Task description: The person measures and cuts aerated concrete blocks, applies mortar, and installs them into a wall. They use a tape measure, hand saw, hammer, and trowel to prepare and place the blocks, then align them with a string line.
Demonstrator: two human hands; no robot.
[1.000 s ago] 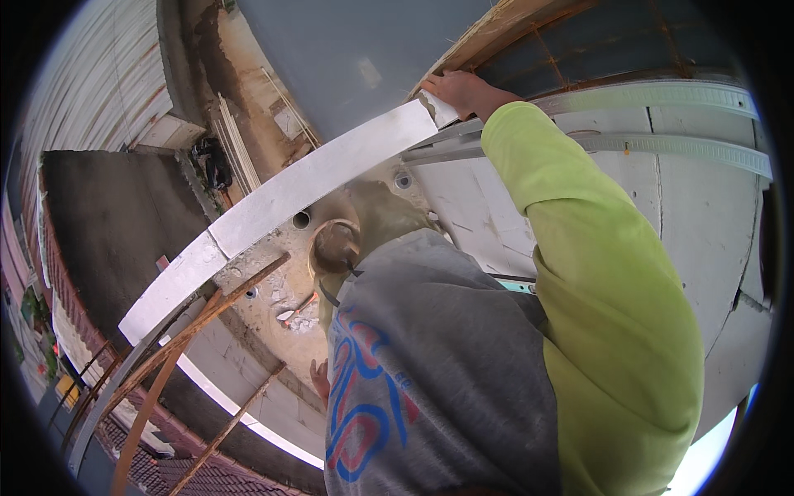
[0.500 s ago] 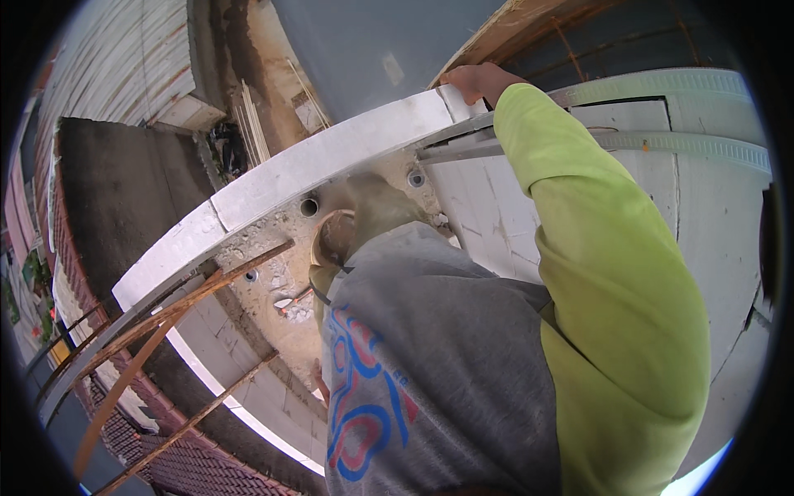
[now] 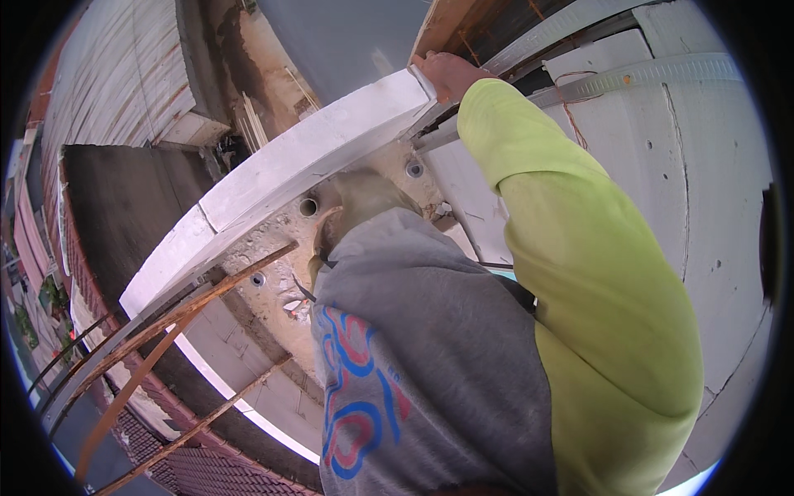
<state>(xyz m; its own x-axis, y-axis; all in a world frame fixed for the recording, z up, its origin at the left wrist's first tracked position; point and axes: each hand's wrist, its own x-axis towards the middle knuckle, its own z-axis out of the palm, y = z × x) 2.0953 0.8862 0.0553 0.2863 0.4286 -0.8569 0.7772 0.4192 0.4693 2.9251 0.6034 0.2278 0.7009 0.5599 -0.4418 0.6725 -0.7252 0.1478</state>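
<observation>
My right hand (image 3: 449, 76), at the end of a yellow-green sleeve, reaches to the far end of a long white block (image 3: 318, 140). Its fingers bend over the block's end, beside a wooden board (image 3: 432, 35); the fingertips are partly hidden. A narrow gap shows in the block just by the fingers. A shorter white block (image 3: 169, 256) continues the curved-looking row toward the left. My left hand is out of sight behind my grey shirt, which carries a blue and red print.
Rusty rods (image 3: 211, 289) stick out at the left. Below lies a rubble-strewn floor with pipe openings (image 3: 308, 207). A block wall (image 3: 628, 190) stands at the right, with a perforated metal strip (image 3: 637, 83) and loose wire (image 3: 571, 116). Roof tiles (image 3: 190, 467) lie lower left.
My right hand and sleeve have shifted left and slightly up in the picture, as the view moved too. The small end piece by the hand shows less, and more of the right wall shows.
</observation>
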